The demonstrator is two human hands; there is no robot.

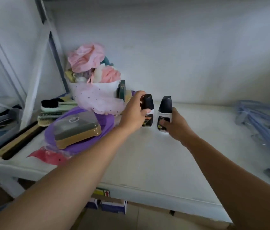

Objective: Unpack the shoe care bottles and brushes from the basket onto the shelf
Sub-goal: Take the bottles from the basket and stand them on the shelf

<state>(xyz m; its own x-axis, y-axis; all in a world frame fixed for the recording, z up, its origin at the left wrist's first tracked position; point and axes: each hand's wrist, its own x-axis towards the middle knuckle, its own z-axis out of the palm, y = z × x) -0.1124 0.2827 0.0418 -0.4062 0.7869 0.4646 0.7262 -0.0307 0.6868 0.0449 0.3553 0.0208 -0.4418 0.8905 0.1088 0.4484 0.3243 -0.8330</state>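
Pink wrapped bouquet (94, 83) beside purple tray (104, 123); perhaps blue hangers (262, 123).

Both arms stretched forward, bare to the elbow.
Left hand (133, 114) and right hand (176, 126) each curl fingers closed, side by side.

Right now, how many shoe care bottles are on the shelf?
2, side by side mid-shelf: one bottle in the left hand, the other bottle in the right hand. The clutter at left may hide more.

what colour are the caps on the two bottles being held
Black, on white bodies: left bottle, right bottle, head view.
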